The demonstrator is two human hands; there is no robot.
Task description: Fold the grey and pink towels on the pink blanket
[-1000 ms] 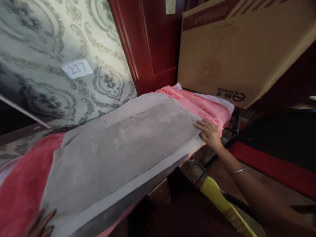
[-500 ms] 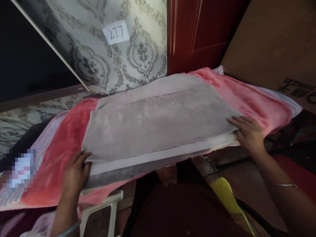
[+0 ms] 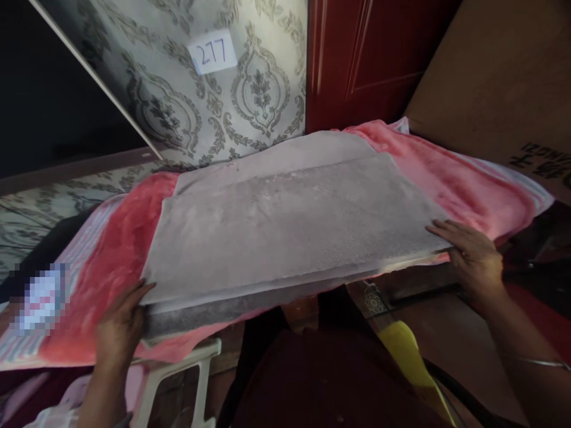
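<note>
A grey towel [image 3: 285,226] with a soft pile lies spread over other cloth layers, its near edge drawn toward me. At its near left corner, my left hand [image 3: 121,324] is closed, with fingers on top and the thumb out of clear sight. My right hand [image 3: 475,255] pinches the near right corner in the same way. Beneath the grey towel are a paler layer and a darker grey strip [image 3: 214,312] along the front. A pink towel [image 3: 118,255] with striped ends lies under everything and sticks out on both sides.
A patterned wall with a paper marked 277 [image 3: 213,52] stands behind, beside a red door [image 3: 357,53]. At the right is a cardboard box [image 3: 499,77]; at the left, a dark screen [image 3: 57,101]. A white stool [image 3: 203,380] and a yellow object [image 3: 401,351] are below.
The view has swung left. Both hands have drawn the grey towel's near edge toward me, over most of the pale strip, and my right hand has moved outward.
</note>
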